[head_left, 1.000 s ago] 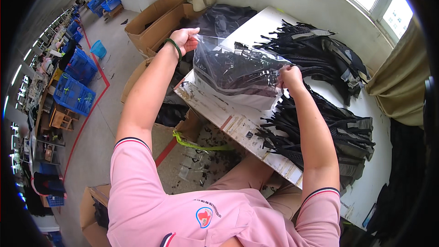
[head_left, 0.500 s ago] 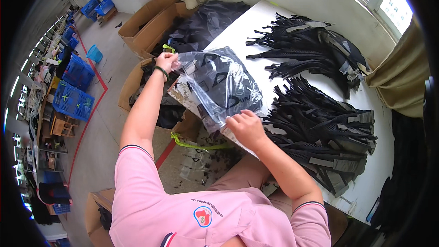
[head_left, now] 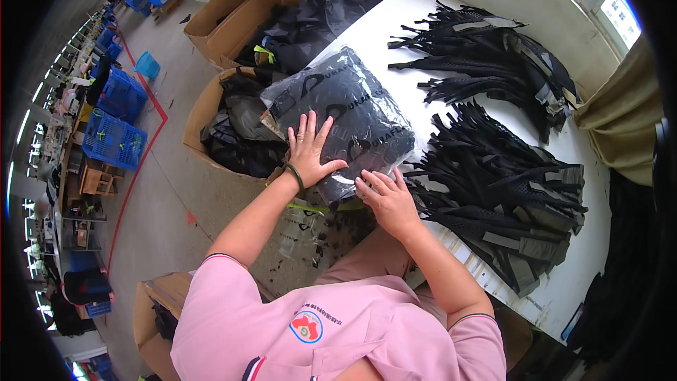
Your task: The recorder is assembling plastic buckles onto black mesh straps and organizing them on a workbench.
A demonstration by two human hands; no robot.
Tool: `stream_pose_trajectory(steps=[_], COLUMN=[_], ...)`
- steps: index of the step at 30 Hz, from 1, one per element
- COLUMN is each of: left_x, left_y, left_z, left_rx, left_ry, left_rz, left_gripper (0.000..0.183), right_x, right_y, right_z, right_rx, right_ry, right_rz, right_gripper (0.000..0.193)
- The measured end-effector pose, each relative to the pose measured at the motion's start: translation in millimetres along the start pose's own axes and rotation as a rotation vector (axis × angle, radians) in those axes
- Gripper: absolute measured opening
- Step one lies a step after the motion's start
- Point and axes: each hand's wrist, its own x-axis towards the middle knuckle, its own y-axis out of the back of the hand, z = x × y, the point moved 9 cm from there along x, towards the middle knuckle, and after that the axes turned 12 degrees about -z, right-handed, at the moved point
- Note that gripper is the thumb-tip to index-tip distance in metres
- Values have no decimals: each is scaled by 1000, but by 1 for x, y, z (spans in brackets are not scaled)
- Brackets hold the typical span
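Observation:
A clear plastic bag (head_left: 374,109) with dark lettering lies at the near left corner of the white table (head_left: 384,39), with flat black material inside it. My left hand (head_left: 307,154) rests palm down on the bag's near left part, its fingers spread. At the bag's near right corner is my right hand (head_left: 388,199), fingers stretched forward and a little apart, touching the plastic near its edge. Neither hand grips anything that I can see. The bag's near end reaches past the table edge.
Two bundles of black mesh straps, a far one (head_left: 493,63) and a near one (head_left: 493,183), lie right of the bag. Cardboard boxes (head_left: 201,123) with black material stand to the left. A clear bag (head_left: 302,234) and dark scraps lie on the floor below.
Both hands have let go of the bag's edge, which they held up. The bag now lies flatter. My left hand has come down and right onto it; the right hand moved slightly right and down.

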Motion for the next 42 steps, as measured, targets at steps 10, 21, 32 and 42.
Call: stream_pose_trajectory(steps=[10,21,32,42], left_x=[-8,-37,-27,28], left_y=[-11,-8,-5,-18], left_z=[18,45,47,32], left_rx=[-44,-148,-164,-124], left_ry=[-56,-38,-33,15], left_rz=[49,207,247,103], left_gripper=[83,68,66,73], right_x=[28,41,40,-27], right_y=[55,22,25,32], right_z=[21,23,40,97], right_rx=[126,-115,-41,913], right_ry=[-99,-126,-145,-380], right_rz=[235,-41,-43,362], right_gripper=[47,77,73,24])
